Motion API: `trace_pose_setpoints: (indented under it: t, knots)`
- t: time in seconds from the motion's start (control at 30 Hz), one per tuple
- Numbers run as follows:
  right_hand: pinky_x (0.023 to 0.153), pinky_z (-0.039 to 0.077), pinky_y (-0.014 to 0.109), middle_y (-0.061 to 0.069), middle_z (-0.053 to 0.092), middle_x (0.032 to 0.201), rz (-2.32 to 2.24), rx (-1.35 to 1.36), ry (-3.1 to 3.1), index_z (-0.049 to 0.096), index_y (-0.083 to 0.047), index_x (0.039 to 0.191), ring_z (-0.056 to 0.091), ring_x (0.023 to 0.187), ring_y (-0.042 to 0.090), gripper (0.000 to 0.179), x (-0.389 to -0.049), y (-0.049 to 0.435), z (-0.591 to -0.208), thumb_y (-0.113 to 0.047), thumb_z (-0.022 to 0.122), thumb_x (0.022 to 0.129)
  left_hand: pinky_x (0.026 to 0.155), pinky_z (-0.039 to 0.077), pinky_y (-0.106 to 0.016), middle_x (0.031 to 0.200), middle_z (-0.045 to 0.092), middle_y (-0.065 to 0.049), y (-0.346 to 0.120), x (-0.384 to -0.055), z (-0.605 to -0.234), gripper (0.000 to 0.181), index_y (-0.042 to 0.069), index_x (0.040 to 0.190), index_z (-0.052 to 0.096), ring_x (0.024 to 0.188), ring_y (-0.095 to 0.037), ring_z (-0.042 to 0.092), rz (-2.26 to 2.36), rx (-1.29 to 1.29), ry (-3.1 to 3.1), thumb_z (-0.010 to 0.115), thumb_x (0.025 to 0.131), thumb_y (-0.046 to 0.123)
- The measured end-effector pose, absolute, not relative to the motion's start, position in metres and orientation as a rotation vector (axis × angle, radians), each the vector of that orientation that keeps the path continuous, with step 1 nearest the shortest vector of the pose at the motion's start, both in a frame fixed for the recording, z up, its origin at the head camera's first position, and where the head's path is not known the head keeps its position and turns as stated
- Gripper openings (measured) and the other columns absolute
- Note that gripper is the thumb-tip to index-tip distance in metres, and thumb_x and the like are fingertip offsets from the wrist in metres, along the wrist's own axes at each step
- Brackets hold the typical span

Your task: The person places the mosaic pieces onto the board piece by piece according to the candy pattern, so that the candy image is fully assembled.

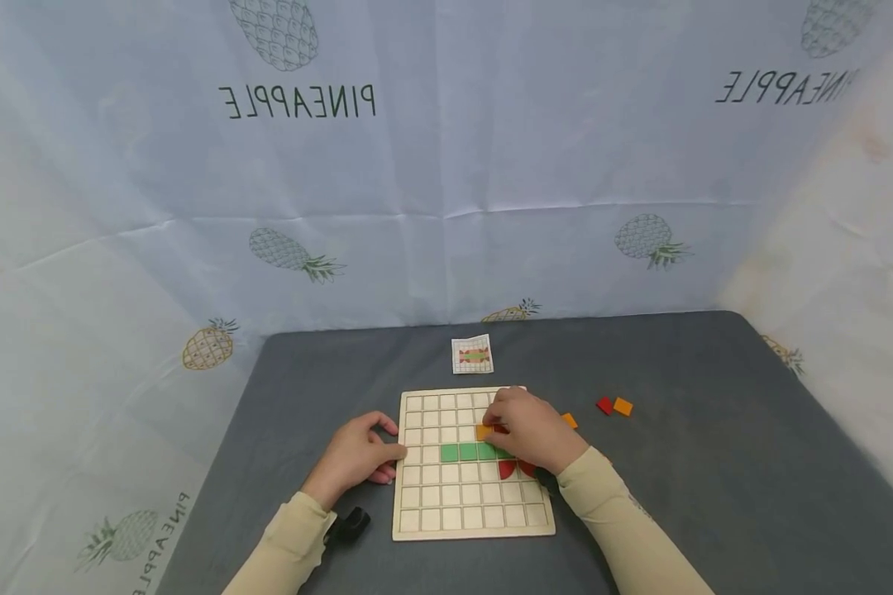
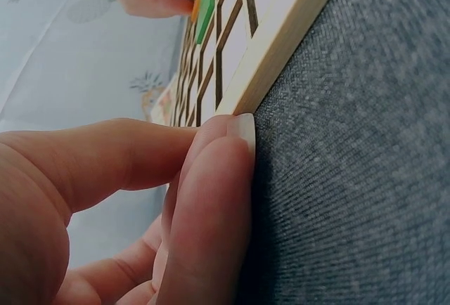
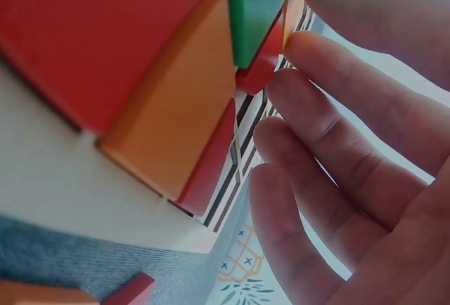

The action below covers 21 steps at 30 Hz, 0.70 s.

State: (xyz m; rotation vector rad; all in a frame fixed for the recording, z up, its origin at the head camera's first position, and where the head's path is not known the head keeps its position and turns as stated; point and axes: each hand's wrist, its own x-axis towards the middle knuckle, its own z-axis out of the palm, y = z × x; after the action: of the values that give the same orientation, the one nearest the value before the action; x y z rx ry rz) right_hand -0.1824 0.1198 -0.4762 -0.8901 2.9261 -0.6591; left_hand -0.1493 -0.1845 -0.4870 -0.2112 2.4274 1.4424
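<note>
A pale wooden grid board [image 1: 450, 496] lies on the dark cloth. My left hand [image 1: 357, 454] holds its left edge, thumb and fingertips meeting at the rim in the left wrist view. Over the board's upper right part, my right hand [image 1: 532, 426] pinches an orange square tile [image 1: 483, 432] at a cell, just above a row of green square tiles [image 1: 467, 452]. A red tile [image 1: 508, 469] with a curved edge sits below that row. In the right wrist view, another orange tile [image 3: 176, 101] lies between red pieces [image 3: 91, 24]. My right hand hides part of the grid.
A small pattern card [image 1: 472, 354] lies behind the board. To the board's right are a loose orange tile [image 1: 569, 421], a red tile [image 1: 604, 405] and another orange square [image 1: 623, 406]. A pineapple-print curtain [image 1: 446, 264] hangs behind the table.
</note>
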Motion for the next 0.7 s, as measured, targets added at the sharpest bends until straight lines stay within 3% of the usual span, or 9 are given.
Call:
trace_pose_setpoints:
  t: [0.27,0.47,0.7]
  knots:
    - [0.077,0.058,0.03,-0.005,0.069,0.1,-0.705,-0.729,2.935,0.084,-0.018,0.105,0.058,0.092,0.012,0.014,-0.189,0.142,-0.465,-0.027,0.085,0.095,0.056,0.065,-0.035,0.077,0.069,-0.013,-0.186,-0.15,-0.488,0.034,0.008,0.116,0.067,0.058,-0.02,0.073,1.447,-0.217,2.432,0.087,0.089,0.013]
    - [0.089,0.063,0.046,0.001,0.073,0.106,-0.719,-0.5,2.995,0.082,-0.014,0.11,0.067,0.101,0.023,0.019,-0.192,0.196,-0.458,-0.026,0.085,0.096,0.056,0.066,-0.035,0.077,0.069,-0.012,-0.184,-0.15,-0.489,0.034,0.009,0.115,0.067,0.058,-0.019,0.073,1.441,-0.228,2.441,0.087,0.088,0.013]
    - [0.089,0.063,0.054,0.01,0.075,0.114,-0.751,-0.323,3.053,0.081,-0.009,0.116,0.071,0.104,0.032,0.023,-0.184,0.261,-0.463,-0.021,0.084,0.096,0.056,0.066,-0.035,0.077,0.068,-0.012,-0.184,-0.149,-0.489,0.034,0.01,0.115,0.067,0.059,-0.019,0.073,1.424,-0.239,2.428,0.087,0.087,0.014]
